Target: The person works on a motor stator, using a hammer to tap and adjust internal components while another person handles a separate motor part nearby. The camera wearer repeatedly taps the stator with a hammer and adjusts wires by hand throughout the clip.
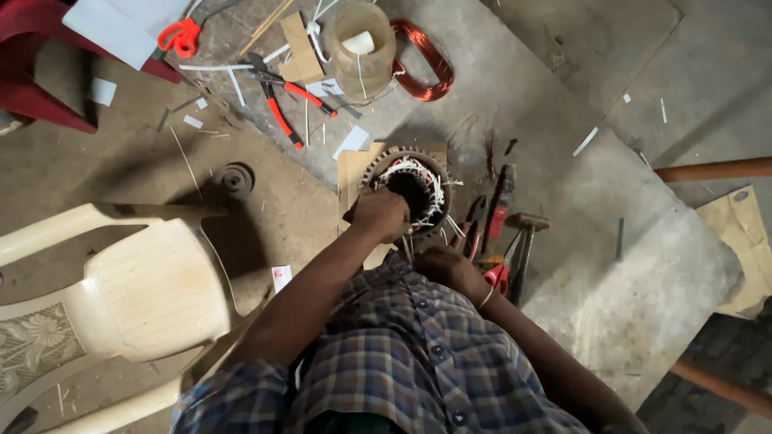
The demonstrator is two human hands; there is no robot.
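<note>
**Stator winding: status at the slab**

My left hand [378, 215] is closed in a loose fist over the near-left rim of the motor stator [412, 189], gripping its edge. My right hand [450, 265] sits just below the stator, near its lower right side, fingers curled inward; I cannot tell whether it pinches anything, as the fingertips are hidden.

The stator lies flat on a piece of cardboard [351, 173] set on the stone slab [563, 137], about midway along the slab's near-left edge. White insulation strips and sleeves stand out of its slots around the bore, and several loose white ends trail toward me. I see no copper wire seated in the slots from this view. My judgement: slot insulation is largely in place, while the winding itself is not yet done or not visible.

A coil of copper wire [426, 68] lies toward the far edge of the slab, beside a clear plastic jar [362, 48], well apart from the stator. Red-handled pliers [281, 100] lie left of the jar among paper offcuts. Just right of the stator lie a screwdriver with a red grip [498, 205], a hammer [524, 241] and red-handled scissors [497, 275], all near my right hand.

A cream plastic chair [137, 297] stands on the floor to my left, clear of the slab.
</note>
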